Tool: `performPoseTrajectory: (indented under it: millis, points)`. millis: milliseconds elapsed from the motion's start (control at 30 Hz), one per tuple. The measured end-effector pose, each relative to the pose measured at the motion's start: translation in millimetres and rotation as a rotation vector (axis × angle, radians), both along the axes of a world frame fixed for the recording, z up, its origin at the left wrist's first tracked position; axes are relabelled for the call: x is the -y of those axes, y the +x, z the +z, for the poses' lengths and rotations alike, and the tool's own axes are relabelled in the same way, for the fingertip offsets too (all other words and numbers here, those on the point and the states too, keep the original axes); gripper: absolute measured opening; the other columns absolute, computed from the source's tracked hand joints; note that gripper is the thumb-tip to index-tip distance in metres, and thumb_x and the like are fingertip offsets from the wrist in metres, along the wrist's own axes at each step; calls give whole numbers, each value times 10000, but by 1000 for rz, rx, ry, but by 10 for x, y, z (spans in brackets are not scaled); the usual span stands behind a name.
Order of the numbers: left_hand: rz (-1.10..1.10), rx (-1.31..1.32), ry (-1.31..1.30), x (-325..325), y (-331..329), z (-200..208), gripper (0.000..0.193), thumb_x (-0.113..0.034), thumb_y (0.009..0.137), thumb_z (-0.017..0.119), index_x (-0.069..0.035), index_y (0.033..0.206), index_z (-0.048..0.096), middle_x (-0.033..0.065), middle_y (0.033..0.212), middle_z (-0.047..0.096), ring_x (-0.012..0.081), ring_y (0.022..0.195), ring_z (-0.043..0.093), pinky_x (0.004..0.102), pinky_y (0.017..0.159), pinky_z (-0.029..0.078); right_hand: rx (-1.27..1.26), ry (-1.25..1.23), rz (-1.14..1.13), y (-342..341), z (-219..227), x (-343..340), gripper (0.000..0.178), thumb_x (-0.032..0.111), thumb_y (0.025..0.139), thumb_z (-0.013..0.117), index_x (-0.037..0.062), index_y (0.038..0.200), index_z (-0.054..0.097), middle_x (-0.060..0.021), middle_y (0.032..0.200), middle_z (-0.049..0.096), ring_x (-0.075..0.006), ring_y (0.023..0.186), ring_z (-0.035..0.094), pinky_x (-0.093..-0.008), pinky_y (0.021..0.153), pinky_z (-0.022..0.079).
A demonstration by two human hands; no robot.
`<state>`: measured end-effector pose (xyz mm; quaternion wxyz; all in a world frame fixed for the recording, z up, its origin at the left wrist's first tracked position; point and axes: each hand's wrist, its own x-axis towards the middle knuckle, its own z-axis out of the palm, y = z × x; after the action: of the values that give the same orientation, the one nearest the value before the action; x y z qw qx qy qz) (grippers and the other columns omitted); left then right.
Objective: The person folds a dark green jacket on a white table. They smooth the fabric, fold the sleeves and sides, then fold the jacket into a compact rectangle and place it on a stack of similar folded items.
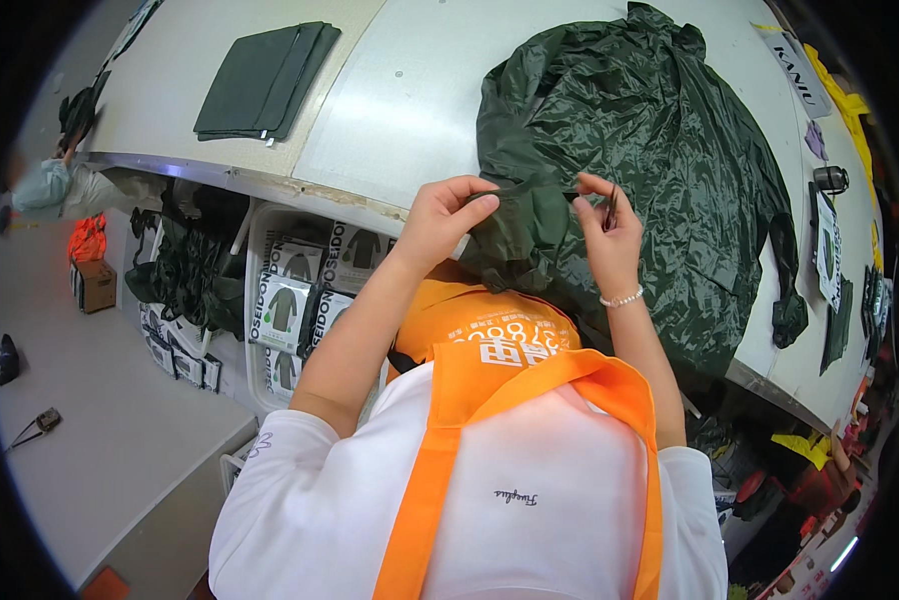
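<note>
A shiny dark green raincoat lies crumpled across the white table, one sleeve hanging toward the right. Its near edge is lifted off the table edge in front of my apron. Thumb and fingers of my left hand pinch one end of that edge. My right hand pinches the other end, so the fabric is stretched between them. A small dark curved tool, perhaps thread snips, rests in my right fingers; its exact kind is unclear.
A folded dark green stack lies on the table at left. Below the table edge, a white bin holds packaged garments. A black cylinder and packages are at right. Other people are at far left and lower right.
</note>
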<state>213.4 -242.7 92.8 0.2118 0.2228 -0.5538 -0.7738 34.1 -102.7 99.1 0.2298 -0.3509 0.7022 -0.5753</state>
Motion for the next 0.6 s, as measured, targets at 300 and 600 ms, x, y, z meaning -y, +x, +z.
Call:
performPoseTrajectory:
  millis: [300,600]
  points:
    - [49,25,-340,-118,-136,389,217,-2,861,551,4,1055,650,19,923,668,40,782,561,180,700,442,-326,-74,170,293,380,175,113,41,746,705,20,827,629,-44,723,570,-114,542,480,-227,490,379]
    - [81,193,-609,-144,-179,351,172,-113,763,674,-17,904,696,130,845,694,172,777,673,270,679,501,-389,30,181,293,503,205,105,48,768,676,6,808,589,-75,718,577,-163,587,562,-262,527,436]
